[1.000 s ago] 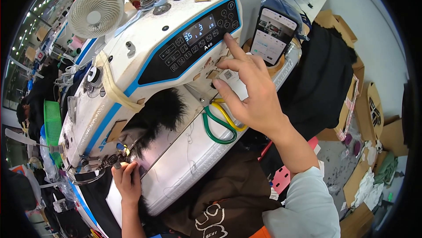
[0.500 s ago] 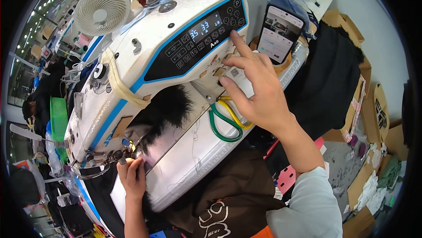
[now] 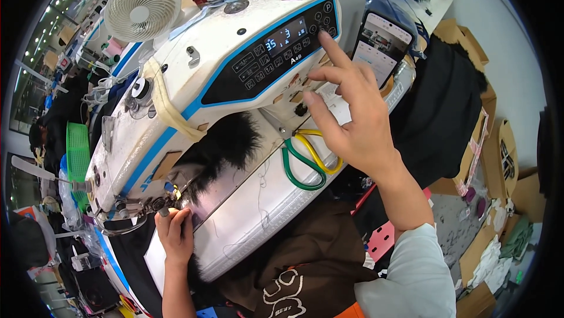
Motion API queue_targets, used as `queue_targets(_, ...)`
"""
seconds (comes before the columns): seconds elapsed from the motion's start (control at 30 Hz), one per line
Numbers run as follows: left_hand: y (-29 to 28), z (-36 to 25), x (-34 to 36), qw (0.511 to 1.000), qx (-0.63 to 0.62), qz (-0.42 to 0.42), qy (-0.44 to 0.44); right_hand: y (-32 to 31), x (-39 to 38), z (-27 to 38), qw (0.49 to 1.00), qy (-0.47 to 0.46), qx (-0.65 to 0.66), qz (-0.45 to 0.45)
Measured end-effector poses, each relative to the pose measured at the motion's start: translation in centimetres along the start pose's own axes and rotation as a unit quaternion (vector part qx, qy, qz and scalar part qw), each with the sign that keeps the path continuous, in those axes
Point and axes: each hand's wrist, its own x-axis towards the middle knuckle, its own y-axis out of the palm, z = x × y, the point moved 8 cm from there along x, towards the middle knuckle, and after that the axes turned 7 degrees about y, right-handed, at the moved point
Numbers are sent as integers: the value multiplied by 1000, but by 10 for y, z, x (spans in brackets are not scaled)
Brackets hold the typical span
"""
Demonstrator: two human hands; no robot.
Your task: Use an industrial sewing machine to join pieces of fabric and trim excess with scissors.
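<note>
Right fingers [image 3: 336, 54] reach the control panel [image 3: 273, 54]; a carton [image 3: 504, 134] holds something dark [image 3: 507, 161].

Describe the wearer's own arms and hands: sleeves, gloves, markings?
Right hand: no glove, watch or ring visible; forearm bare up to a loose, plain, pale blue-grey sleeve ending near the elbow. Left hand: no glove visible, wrist bare; no left sleeve in view.
</note>
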Motion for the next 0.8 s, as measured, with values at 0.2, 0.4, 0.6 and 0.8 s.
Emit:
queue_targets(0.2,0,-1,1,1000,0,-1,7,2,-3,3,1000,-8,-2,-2)
queue_targets(0.4,-1,-2,2,1000,0,-7,6,-2,6,5,1000,-20,-5,-8)
queue_targets(0.6,0,1,0,1000,-3,-10,3,2,17,8,999,-32,-14,-13)
queue_targets(0.8,-1,-1,1,1000,-12,-9,1,1,18,7,999,-39,-16,-15)
